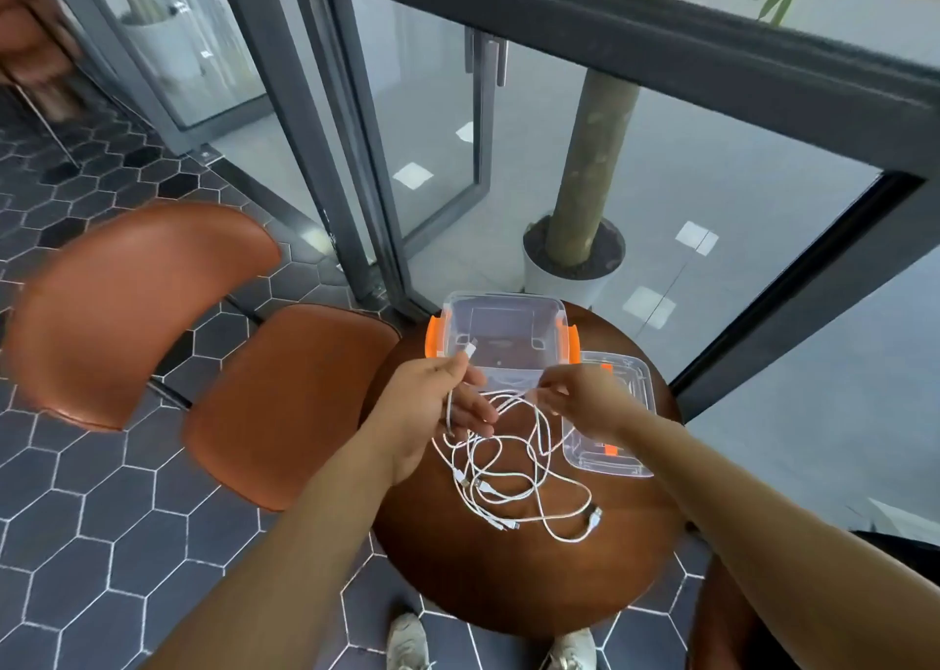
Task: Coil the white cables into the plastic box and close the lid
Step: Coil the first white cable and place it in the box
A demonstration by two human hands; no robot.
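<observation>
A tangle of white cables [513, 471] lies on the small round wooden table [534, 578]. My left hand [437, 399] pinches one cable near its plug, which points up toward the box. Just to its right, my right hand [580, 399] pinches a strand of the same tangle. The clear plastic box [501, 333] with orange side clips stands open at the table's far edge, and I see nothing in it. Its clear lid [620, 415] lies flat to the right, partly under my right hand.
A brown leather chair [203, 343] stands left of the table. Dark-framed glass walls and doors rise behind, with a potted tree [580, 257] beyond the glass. My shoes [407, 644] show below the table on the hexagon-tiled floor.
</observation>
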